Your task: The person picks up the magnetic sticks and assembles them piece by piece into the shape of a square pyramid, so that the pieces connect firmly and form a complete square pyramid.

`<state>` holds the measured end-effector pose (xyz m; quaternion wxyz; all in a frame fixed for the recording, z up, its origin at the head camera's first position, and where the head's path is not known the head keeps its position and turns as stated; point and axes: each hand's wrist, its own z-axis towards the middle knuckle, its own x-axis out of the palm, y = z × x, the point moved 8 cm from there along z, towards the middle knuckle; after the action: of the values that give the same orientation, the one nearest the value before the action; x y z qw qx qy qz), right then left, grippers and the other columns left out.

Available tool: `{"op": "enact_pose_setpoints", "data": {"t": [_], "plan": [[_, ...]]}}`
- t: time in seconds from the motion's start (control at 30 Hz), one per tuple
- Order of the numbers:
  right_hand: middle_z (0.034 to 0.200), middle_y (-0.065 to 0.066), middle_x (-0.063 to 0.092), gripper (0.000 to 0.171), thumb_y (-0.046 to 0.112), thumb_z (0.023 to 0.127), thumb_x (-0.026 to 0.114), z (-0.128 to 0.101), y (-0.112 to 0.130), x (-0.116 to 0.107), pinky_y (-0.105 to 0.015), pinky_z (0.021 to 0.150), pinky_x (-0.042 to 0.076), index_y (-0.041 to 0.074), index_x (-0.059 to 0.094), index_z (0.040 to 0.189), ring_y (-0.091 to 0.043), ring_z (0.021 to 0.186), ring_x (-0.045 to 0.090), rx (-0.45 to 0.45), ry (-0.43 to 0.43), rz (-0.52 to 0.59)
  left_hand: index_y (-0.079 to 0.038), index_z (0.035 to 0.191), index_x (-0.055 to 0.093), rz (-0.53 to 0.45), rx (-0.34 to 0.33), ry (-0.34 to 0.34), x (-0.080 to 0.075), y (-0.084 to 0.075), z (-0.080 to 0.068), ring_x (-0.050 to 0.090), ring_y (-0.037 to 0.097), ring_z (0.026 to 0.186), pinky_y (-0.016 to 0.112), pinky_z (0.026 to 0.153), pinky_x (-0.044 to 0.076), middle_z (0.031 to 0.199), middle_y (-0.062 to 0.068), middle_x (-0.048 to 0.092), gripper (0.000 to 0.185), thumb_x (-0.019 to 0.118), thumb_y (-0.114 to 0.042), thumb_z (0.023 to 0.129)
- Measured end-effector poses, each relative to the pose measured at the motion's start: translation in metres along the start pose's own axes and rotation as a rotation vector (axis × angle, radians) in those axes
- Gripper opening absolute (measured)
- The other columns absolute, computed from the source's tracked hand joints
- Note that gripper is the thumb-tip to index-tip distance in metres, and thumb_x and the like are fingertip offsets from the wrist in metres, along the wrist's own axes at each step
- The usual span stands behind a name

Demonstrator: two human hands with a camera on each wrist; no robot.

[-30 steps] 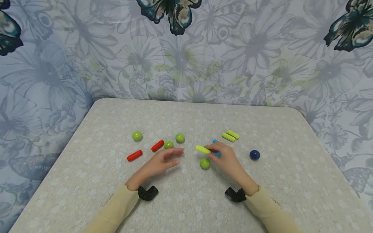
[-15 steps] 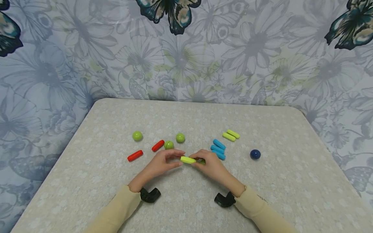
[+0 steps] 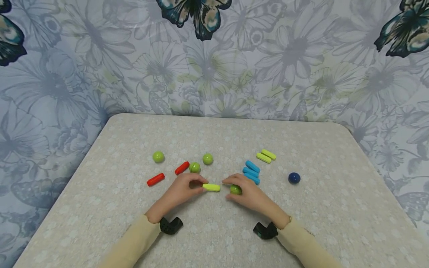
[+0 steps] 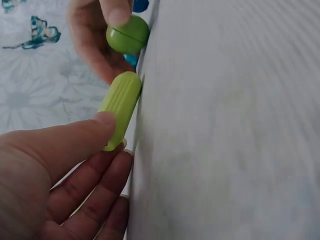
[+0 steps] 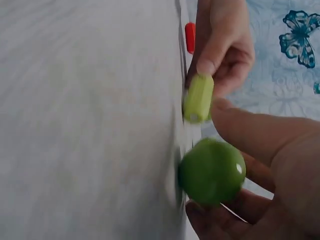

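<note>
My left hand pinches one end of a short yellow-green ribbed stick between thumb and fingers, close over the table; its free end points toward the right hand. Across from it, my right hand has thumb and fingers spread on either side of a green ball. In the right wrist view the thumb stands apart from this green ball, with the fingers behind it. The left wrist view shows the stick under the left thumb, with a seam visible on the green ball beyond.
Behind the left hand are two red sticks and several green balls. Three blue sticks lie just beyond the right hand, near two yellow-green sticks. A dark blue ball sits farther right on the table.
My right hand brought the yellow-green stick leftward from beside the blue sticks to the left hand, which took hold of it. The right hand then let go and drew back around the green ball.
</note>
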<state>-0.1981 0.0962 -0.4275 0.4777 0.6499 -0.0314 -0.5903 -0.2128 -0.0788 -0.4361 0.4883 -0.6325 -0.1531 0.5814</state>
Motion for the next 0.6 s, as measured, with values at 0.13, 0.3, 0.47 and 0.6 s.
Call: {"op": "enact_pose_setpoints", "data": {"t": [0.13,0.3,0.47,0.6], "plan": [[0.116,-0.001,0.055,0.041,0.016,0.082,0.074,-0.011,-0.008,-0.008,-0.036,0.083,0.045,0.010,0.062,0.121,-0.017,0.102,0.052,0.021,-0.003,-0.015,-0.011,0.097,0.072,0.023,-0.010,0.030,-0.003,0.003,-0.004,0.058,0.011,0.083,0.031,0.077,0.048,0.090,-0.008,0.064,0.021,0.077,-0.006,0.077],[0.111,-0.001,0.058,0.039,0.012,0.082,0.074,-0.014,-0.017,-0.017,-0.032,0.076,0.047,0.009,0.062,0.119,-0.014,0.094,0.054,0.034,-0.053,0.004,-0.011,0.098,0.072,0.028,0.001,0.048,-0.004,0.004,-0.005,0.057,0.011,0.084,0.031,0.078,0.048,0.091,-0.008,0.064,0.023,0.077,-0.005,0.077],[0.110,0.000,0.061,0.038,0.005,0.082,0.073,-0.009,-0.019,-0.016,-0.029,0.078,0.049,0.008,0.061,0.117,-0.014,0.095,0.058,0.058,-0.084,0.081,-0.011,0.097,0.072,0.029,0.004,0.048,-0.005,0.003,-0.005,0.058,0.011,0.084,0.032,0.079,0.048,0.091,-0.008,0.064,0.023,0.077,-0.004,0.076],[0.111,-0.002,0.061,0.039,0.001,0.080,0.073,-0.002,-0.012,-0.009,-0.027,0.083,0.048,0.005,0.060,0.117,-0.016,0.100,0.059,0.030,-0.074,0.136,-0.012,0.096,0.072,0.027,-0.003,0.042,-0.004,0.005,-0.006,0.058,0.011,0.084,0.032,0.078,0.048,0.091,-0.009,0.064,0.023,0.077,-0.004,0.076]]}}
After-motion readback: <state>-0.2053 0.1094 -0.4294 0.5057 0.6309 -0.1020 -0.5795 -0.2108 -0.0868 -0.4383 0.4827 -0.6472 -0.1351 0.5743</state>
